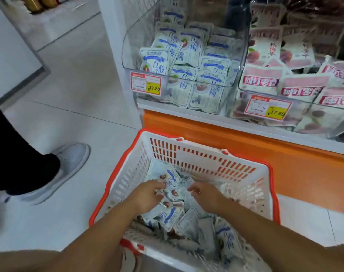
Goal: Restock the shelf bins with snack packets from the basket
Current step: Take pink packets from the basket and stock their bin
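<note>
- The left hand (147,195) is down in the basket (206,148), its fingers curled round a clutch of blue-and-white packets (168,214) at the top of the heap.
- The right hand (205,194) lies just beside it, a small gap between the two, fingers bent onto the same heap. I cannot tell whether it has actually pinched a packet.
- The packets lie loose and mostly flat on the basket bottom, their long axes pointing every way. The one showing at the left fingertips runs diagonally, away and to the right.
- The basket stands on the floor (79,95), hard against the orange foot of the shelf (236,134).
- The matching bin (132,46) is a clear one holding the same blue-and-white packets, with a price tag (145,84) at its front left corner. It sits up and ahead of both hands, above the basket's far wall. Its long axis runs back into the shelf.
- Judged from here, the left hand has the straighter lift into it. The right hand sits closer to the neighbouring pink-packet bin (243,89), the wrong one.
- A shoe (69,163) stands on the floor to the left, well apart.
</note>
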Available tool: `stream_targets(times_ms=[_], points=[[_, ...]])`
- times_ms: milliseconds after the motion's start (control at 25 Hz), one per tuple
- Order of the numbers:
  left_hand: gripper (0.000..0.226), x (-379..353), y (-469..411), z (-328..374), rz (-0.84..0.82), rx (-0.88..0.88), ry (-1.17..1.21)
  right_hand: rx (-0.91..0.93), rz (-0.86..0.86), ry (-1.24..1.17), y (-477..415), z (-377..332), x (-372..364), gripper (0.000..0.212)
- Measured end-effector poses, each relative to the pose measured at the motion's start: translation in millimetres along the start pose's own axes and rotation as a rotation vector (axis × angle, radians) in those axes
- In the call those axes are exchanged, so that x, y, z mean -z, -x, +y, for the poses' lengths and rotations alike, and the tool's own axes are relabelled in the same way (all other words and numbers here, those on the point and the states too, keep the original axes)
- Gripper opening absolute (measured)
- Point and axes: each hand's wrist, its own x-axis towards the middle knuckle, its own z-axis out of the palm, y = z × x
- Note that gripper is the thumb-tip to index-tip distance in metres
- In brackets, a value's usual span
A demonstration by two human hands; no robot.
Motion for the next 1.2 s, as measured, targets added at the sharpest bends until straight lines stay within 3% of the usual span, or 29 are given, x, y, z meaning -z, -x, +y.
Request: stream_targets(times_ms=[160, 320, 440, 600, 680, 760, 880, 960, 1200], points=[[0.049, -14, -7, -17, -0.128, -0.025, -0.211, -0.052, -0.173, -0.201, -30, 8, -55, 0.042], [0.053, -22, -8, -26, -0.224, -0.036, -0.343, -0.042, -0.23, 0.003, -47, -1, -82, 0.056], [0.059, -28, -8, -30, -0.273, -0.023, -0.436, -0.056, -0.223, 0.11, -54, 0, -82, 0.042], [0.063, -35, -11, -34, -0.292, -0.027, -0.462, -0.11, -0.337, 0.068, -61, 9, -70, 0.03], [0.064, -37, -8, -34, -0.284, -0.036, -0.495, -0.138, -0.299, 0.065, -57, 16, -69, 0.018], [0.066, -38, -7, -34, -0.285, -0.022, -0.492, -0.195, -0.217, -0.049, -47, 22, -66, 0.02], [0.067, -35, -8, -22, -0.225, 0.029, -0.277, -0.196, 0.081, -0.189, -29, 22, -44, 0.016], [0.064, -26, -10, -2, -0.132, 0.046, 0.055, -0.198, 0.23, -0.392, -17, 17, -15, 0.014], [0.038, -10, -7, 65, -0.125, 0.051, 0.867, -0.119, 0.391, -0.963, 25, 17, 45, 0.012]])
